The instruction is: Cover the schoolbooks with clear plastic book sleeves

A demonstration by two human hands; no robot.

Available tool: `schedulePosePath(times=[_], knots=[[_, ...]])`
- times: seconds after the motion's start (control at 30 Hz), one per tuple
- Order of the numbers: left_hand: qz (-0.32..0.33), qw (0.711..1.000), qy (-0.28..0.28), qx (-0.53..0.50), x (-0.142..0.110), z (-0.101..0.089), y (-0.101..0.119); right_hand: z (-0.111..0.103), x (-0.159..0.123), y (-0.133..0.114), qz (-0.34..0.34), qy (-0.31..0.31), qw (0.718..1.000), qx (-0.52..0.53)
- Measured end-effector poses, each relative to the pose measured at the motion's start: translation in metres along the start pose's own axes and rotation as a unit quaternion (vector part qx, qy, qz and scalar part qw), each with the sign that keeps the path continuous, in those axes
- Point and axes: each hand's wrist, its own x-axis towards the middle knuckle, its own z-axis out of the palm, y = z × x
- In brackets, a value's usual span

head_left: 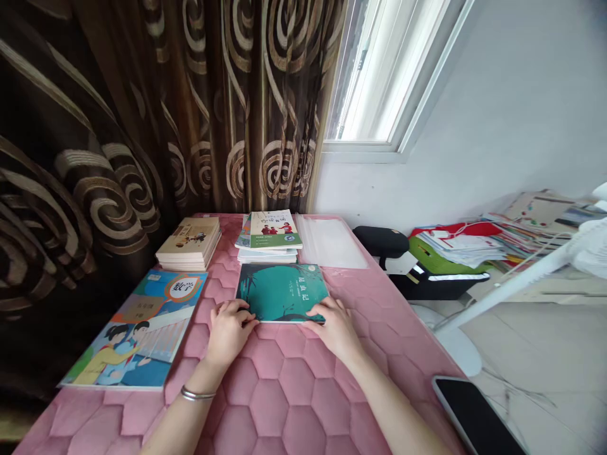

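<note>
A teal-green book (279,291) with a dark border lies flat on the pink quilted table cover (284,392). At its near left corner, my left hand (231,328) pinches the edge between thumb and fingers; a silver bangle circles that wrist. My right hand (336,325) grips the near right corner the same way, fingertips on the cover. Just behind the book stands a stack of books (272,237) topped by a white and green one. To the left lies a large blue textbook (142,328) with cartoon children, and beyond it a pile of tan books (190,243).
Clear plastic sheets (332,243) lie at the table's far right. A phone (474,414) rests at the near right edge. Off to the right are a white fan stand (502,294), a black case (382,240) and heaped papers (459,243). A patterned curtain (246,107) hangs behind.
</note>
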Motion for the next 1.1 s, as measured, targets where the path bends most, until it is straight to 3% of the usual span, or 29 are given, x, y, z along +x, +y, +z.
schedulePosePath(times=[0.13, 0.27, 0.57, 0.7, 0.87, 1.0, 1.1], knots=[[-0.06, 0.998, -0.023, 0.025, 0.001, -0.017, -0.017, -0.019, 0.004, 0.019, 0.058, -0.055, 0.997, 0.004], [-0.066, 0.995, -0.078, -0.006, 0.005, -0.026, -0.029, -0.032, 0.006, 0.039, 0.063, -0.099, 0.992, 0.049], [-0.119, 0.978, -0.132, -0.107, 0.008, -0.031, -0.048, -0.029, 0.006, 0.075, 0.04, -0.134, 0.979, 0.146], [-0.108, 0.972, -0.142, -0.155, 0.008, -0.028, -0.06, -0.029, 0.006, 0.078, 0.04, -0.152, 0.971, 0.179], [-0.094, 0.974, -0.151, -0.144, 0.008, -0.024, -0.071, -0.034, 0.003, 0.076, 0.046, -0.186, 0.958, 0.212], [-0.099, 0.978, -0.156, -0.093, 0.008, -0.029, -0.065, -0.042, 0.001, 0.074, 0.039, -0.205, 0.956, 0.207], [-0.109, 0.984, -0.133, -0.036, 0.008, -0.033, -0.052, -0.047, 0.0, 0.072, 0.017, -0.189, 0.971, 0.148]])
